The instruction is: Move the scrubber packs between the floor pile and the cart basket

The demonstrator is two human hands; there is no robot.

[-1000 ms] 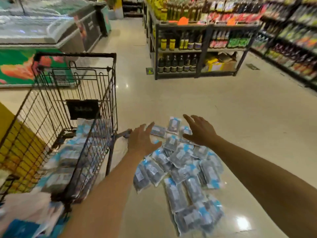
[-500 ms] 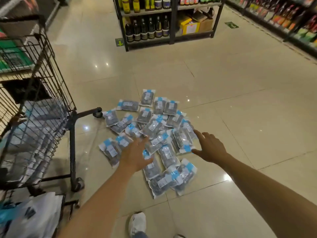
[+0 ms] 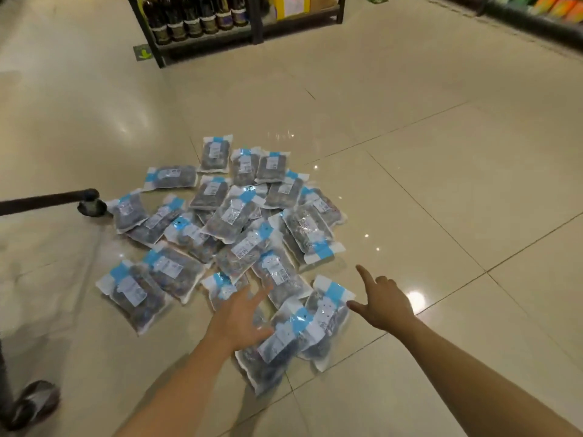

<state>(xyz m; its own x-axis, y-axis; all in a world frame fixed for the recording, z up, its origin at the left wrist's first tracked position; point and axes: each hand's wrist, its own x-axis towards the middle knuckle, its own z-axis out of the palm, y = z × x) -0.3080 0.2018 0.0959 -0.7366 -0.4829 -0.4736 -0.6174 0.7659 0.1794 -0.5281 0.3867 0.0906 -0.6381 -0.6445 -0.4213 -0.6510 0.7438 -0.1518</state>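
We see a heap of sealed packets [image 3: 239,234] lying on the floor [image 3: 441,171], spread across a seam where glossy cream tiles meet. Each packet is a flat, clear plastic pouch with dark contents, a pale blue band near one end and a white printed label; they overlap loosely, some tilted on others. Our left hand [image 3: 239,320] hovers over the near edge of the heap, its grip apart with fingers spread, just above a packet and holding nothing. Our right hand [image 3: 383,302] hangs beside the near right edge of the heap, its grip also apart, forefinger and thumb stretched out, clear of the plastic. At the left, a dark cart bar [image 3: 47,201] ends in a small wheel [image 3: 91,207] that sits just beside the outermost packet. Another cart wheel [image 3: 34,403] shows at the lower left corner. Beyond the heap, well apart, a black metal shelf [image 3: 205,42] carries dark glass bottles [image 3: 192,17] with labels.
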